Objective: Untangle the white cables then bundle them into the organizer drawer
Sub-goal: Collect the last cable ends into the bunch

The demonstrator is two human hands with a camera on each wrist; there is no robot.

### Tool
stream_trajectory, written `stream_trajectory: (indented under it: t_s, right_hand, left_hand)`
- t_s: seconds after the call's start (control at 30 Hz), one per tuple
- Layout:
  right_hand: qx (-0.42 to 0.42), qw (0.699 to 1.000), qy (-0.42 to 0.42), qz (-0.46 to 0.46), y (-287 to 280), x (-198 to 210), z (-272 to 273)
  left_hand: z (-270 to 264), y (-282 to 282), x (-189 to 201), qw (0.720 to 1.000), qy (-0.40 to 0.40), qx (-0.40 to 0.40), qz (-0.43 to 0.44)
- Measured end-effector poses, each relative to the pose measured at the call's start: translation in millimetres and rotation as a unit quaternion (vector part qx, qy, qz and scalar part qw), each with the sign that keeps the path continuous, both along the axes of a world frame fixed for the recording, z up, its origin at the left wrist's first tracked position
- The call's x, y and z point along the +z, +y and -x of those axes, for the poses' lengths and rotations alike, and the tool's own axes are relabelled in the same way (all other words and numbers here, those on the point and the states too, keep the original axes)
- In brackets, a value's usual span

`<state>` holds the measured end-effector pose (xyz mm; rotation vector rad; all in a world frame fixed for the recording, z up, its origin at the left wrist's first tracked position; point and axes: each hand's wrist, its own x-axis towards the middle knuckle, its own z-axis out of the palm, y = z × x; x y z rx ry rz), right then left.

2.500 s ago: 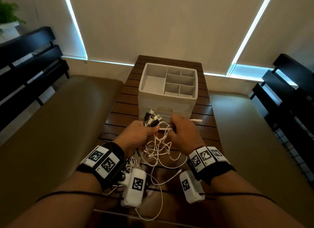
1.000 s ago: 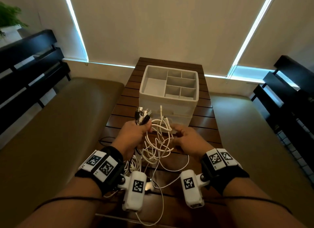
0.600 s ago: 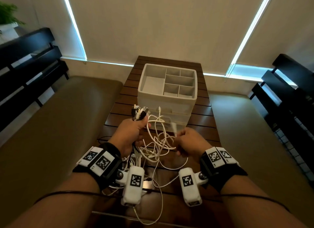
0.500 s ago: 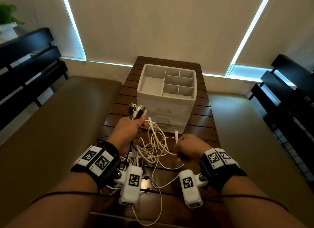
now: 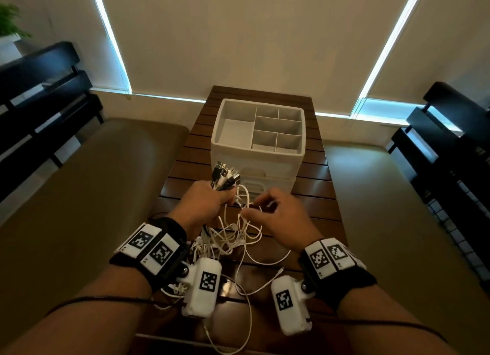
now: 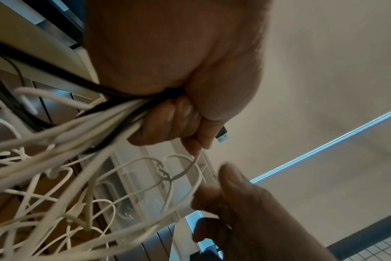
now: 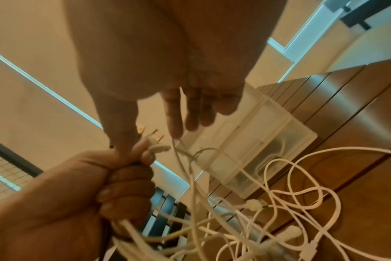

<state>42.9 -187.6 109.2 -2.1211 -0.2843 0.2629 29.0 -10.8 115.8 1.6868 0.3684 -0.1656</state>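
My left hand [image 5: 225, 198] grips a bunch of cable ends, and their plugs [image 5: 225, 175] stick up above the fist. The left wrist view shows white and black strands running out of the left hand [image 6: 179, 123]. My right hand [image 5: 254, 209] is right beside it with loosely extended fingers [image 7: 174, 121]; its thumb touches the left hand [image 7: 127, 176], and a thin strand lies across the index finger. The white cable tangle [image 5: 233, 238] hangs down onto the table [image 5: 313, 195]. Just behind stands the white organizer [image 5: 220, 132], its front drawers [image 7: 257, 141] closed.
The narrow slatted wooden table has padded benches on the left [image 5: 106, 182] and on the right [image 5: 384, 209]. Black rail frames stand at both sides [image 5: 39, 95], [image 5: 450, 142]. Loose cable loops [image 7: 301, 194] spread over the table's near end.
My right hand, which held a cable end out to the right, has moved up and left to meet the left hand. The left hand keeps its grip on the bunch.
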Motion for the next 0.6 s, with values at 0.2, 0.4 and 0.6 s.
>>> stream_trajectory:
  t_s: [0.2, 0.4, 0.6]
  right_hand:
    - [-0.035, 0.999, 0.03, 0.001, 11, -11, -17]
    - [-0.203, 0.931, 0.182, -0.241, -16, -9, -42]
    - [-0.175, 0.983, 0.052, 0.023, -43, -33, -45]
  left_hand:
    - [-1, -3, -4, 0.999, 0.012, -0.018, -0.036]
    - [3, 12, -12, 0.996, 0.006, 0.002, -0.093]
    - [1, 21, -5, 0.997, -0.014, 0.055, -0.052]
